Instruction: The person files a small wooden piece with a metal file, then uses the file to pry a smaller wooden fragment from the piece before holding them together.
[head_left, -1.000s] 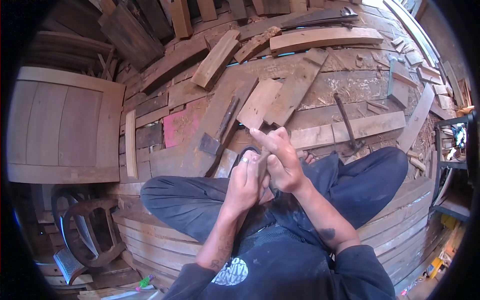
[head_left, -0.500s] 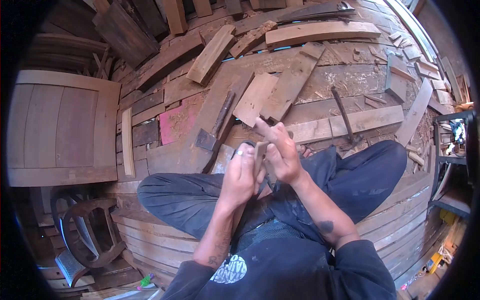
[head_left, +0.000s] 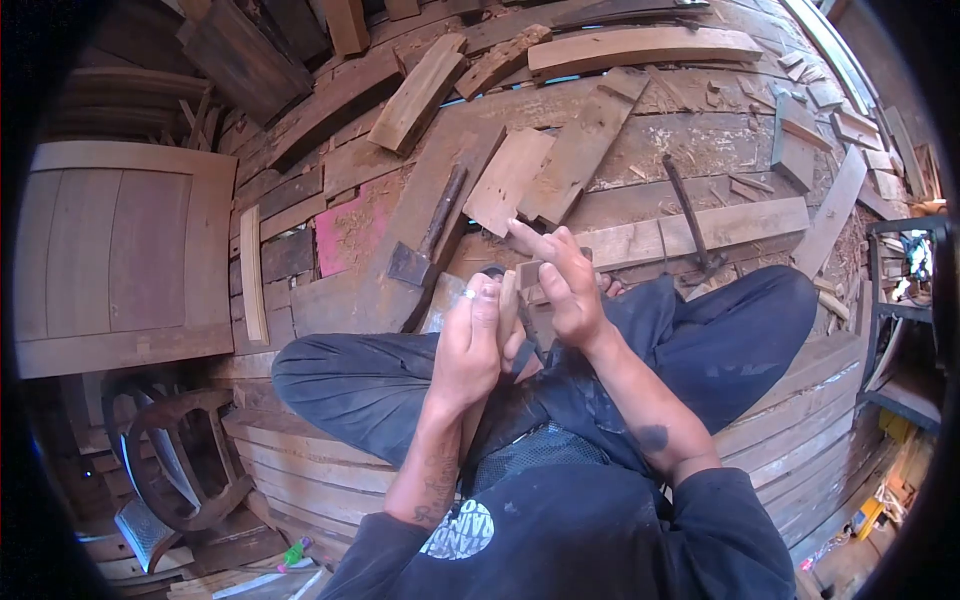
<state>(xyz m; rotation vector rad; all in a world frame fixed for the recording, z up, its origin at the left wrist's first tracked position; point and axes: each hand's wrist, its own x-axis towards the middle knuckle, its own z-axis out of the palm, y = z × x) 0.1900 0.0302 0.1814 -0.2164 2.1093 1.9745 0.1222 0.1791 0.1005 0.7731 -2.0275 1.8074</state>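
Observation:
My left hand [head_left: 470, 340] is closed around a narrow piece of wood [head_left: 509, 300], whose pale upper end shows beside the thumb. Much of its length is hidden by the palm and wrist. Opposite it, my right hand [head_left: 572, 305] pinches a small flat brown piece [head_left: 530, 276] between thumb and fingers, with the index finger stretched out past it. The brown piece sits right beside the wood's upper end. Both hands are above my crossed legs, close together.
A hatchet [head_left: 425, 240] lies on a board ahead to the left, a hammer [head_left: 690, 215] on a plank to the right. Boards, offcuts and shavings cover the floor. A panelled wooden door [head_left: 120, 250] is at far left, near a curved wooden frame [head_left: 185, 460]; a black shelf [head_left: 905, 320] stands right.
The brown piece in my right hand has turned and shows more of its flat face beside the wood. Both hands have shifted only slightly, and the view has tilted a little.

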